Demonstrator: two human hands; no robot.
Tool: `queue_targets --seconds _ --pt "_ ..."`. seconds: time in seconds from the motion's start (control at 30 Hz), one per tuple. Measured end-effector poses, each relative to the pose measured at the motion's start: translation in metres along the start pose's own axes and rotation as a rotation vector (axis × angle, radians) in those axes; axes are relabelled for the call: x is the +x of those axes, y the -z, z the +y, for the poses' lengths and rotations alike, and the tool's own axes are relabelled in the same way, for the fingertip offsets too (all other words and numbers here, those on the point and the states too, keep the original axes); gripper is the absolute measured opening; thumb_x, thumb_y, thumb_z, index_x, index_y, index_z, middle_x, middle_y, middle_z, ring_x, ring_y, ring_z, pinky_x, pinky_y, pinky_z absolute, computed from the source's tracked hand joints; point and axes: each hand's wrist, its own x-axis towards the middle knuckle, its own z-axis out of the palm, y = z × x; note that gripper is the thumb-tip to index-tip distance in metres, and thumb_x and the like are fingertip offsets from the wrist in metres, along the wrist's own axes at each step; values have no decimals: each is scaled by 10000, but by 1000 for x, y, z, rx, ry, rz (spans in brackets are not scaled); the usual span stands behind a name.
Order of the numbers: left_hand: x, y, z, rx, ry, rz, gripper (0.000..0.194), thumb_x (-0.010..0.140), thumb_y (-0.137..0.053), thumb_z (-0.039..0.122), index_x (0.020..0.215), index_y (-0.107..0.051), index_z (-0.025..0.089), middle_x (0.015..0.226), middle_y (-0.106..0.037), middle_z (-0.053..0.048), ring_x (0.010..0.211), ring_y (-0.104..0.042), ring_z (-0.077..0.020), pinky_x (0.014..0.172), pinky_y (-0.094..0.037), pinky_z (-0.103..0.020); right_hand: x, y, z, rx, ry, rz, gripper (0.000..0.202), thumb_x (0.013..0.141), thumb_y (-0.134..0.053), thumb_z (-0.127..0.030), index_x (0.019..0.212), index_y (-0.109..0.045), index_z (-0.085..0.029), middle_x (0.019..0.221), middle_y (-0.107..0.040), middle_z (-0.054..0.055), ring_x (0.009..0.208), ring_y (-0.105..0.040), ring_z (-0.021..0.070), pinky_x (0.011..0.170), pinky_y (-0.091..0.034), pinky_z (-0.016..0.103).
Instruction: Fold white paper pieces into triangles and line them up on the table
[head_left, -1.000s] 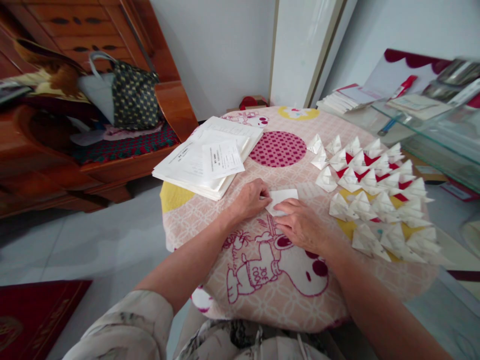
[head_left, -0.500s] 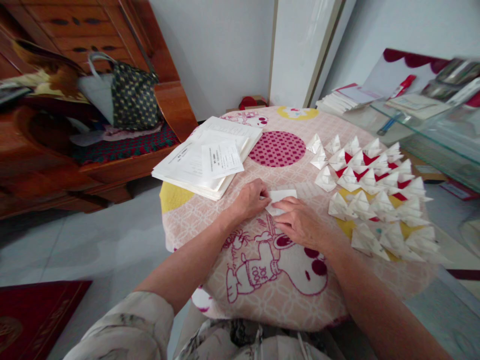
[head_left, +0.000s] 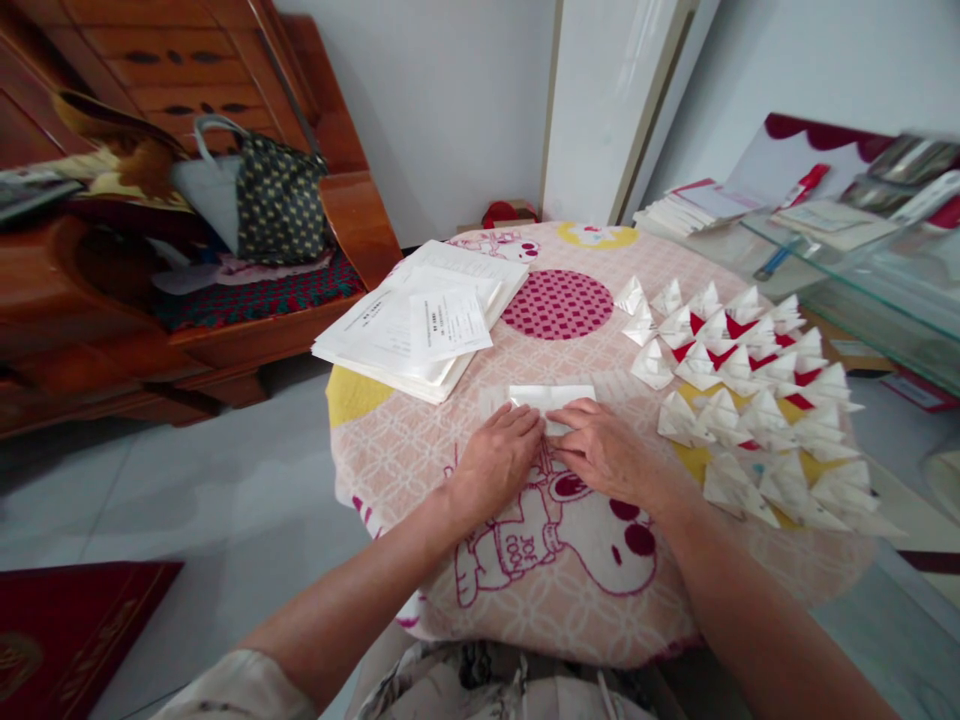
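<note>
A small folded white paper (head_left: 556, 393) lies flat on the cloth in front of me, its near part covered by my fingers. My left hand (head_left: 504, 448) rests palm down on the paper's left part, fingers stretched out flat. On the right part, my right hand (head_left: 604, 445) presses with its fingers somewhat apart and slightly bent. Neither hand grips the paper; both touch it from above. To the right stand rows of pointed folded paper pieces (head_left: 739, 365), white with print on some. Left of the hands lies a stack of printed paper sheets (head_left: 367, 335).
A pink patterned tablecloth (head_left: 420, 445) covers the round table. At right, a glass shelf (head_left: 862, 265) holds papers and a red marker (head_left: 808, 184). A wooden bench (head_left: 367, 215) with a dark patterned bag (head_left: 279, 200) stands at left.
My left hand has gone from a bent grip at the paper's left edge to lying flat on it. The paper now shows wider to the left. The right hand stays about the same.
</note>
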Motion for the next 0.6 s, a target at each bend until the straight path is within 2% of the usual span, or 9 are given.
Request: queue_targets --seconds 0.2,0.33,0.47,0.53,0.6 --pt "1 6 -7 23 86 -53 270 973 -490 182 1190 -632 105 1295 -653 -139 1234 -604 -252 1102 -467 -421 -1 0 1 -62 11 -36 196 879 -641 -143 710 -716 -209 1124 -703 103 1175 -567 278 987 -510 479" --pt "8 12 -14 7 139 -82 230 970 -479 165 1080 -671 101 1247 -672 -151 1195 -625 -250 1061 -498 -391 -2 -2 2 -89 12 -39 181 892 -644 -168 734 -727 -197 1189 -688 111 1168 -566 278 978 -510 481" --pt "22 13 -24 -84 342 -85 172 907 -603 245 973 -686 110 1157 -708 -155 1095 -669 -266 972 -546 -409 -2 -4 3 -74 10 -35 168 894 -653 -181 747 -733 -197 1165 -692 111 1149 -565 273 980 -501 476" --pt "29 9 -31 -146 378 -28 286 822 -707 290 1036 -674 103 1222 -683 -170 1175 -632 -288 1038 -505 -434 -1 -4 3 -62 10 -31 172 890 -654 -176 737 -728 -205 1147 -693 98 1144 -563 268 978 -500 469" --pt "35 4 -37 -210 319 -10 492 753 -761 299 1193 -630 121 1378 -595 -171 1318 -533 -301 1127 -429 -463 -1 -3 3 -65 11 -35 181 887 -651 -168 726 -721 -211 1137 -692 86 1149 -559 267 977 -500 465"
